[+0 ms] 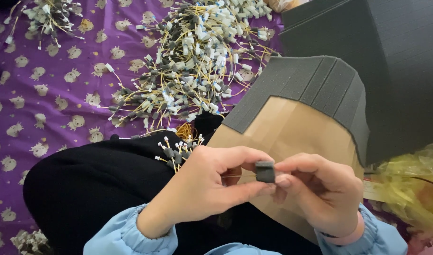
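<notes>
My left hand (204, 186) and my right hand (320, 189) meet over my lap and pinch a small dark grey foam block (265, 172) between thumbs and fingertips. A thin yellow wire runs from the block back into my left fist. Just above my left hand a small bundle of yellow wires with grey foam sleeves and white plugs (176, 150) lies on my black trouser leg (93, 184). A sheet of grey foam on brown backing paper (292, 127) leans right behind my hands, its foam strips curling over the top.
A big heap of yellow wires with white connectors (192, 66) lies on a purple patterned cloth (46, 108), a smaller heap (48, 16) at the far left. Large dark foam slabs (396, 56) stand at the right. Crumpled yellow plastic (410, 189) lies at the right edge.
</notes>
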